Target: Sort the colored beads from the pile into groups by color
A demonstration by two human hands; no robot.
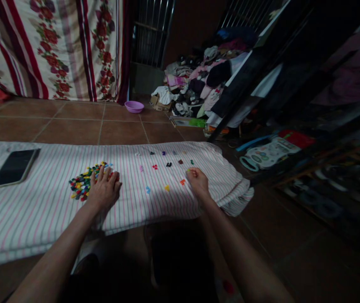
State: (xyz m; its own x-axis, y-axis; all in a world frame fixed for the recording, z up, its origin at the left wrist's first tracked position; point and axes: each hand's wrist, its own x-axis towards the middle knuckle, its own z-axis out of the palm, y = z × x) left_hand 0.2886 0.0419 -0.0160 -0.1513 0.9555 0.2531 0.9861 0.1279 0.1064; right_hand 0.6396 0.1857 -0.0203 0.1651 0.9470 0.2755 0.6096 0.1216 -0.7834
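My left hand [103, 187] lies palm down with its fingers spread over the right side of a pile of small, many-coloured pieces [81, 185]. My right hand [199, 182] pinches a tiny yellow-green piece [188, 170] between thumb and fingertips, just above the striped cloth [123, 210]. Small same-coloured groups lie apart in rows, among them red pieces [155, 167], black pieces [169, 164], brown pieces [180, 162], green pieces [191, 162], light blue pieces [147, 190] and yellow pieces [166, 187]. Orange pieces [182, 182] sit just left of my right hand.
A phone [14, 167] rests on the cloth at the left. Beyond the table, a purple basin [134, 107] stands on the tiled floor near a heap of clothes [199, 80]. A floral curtain [69, 46] hangs at the back left; a dark shelf frame rises at the right.
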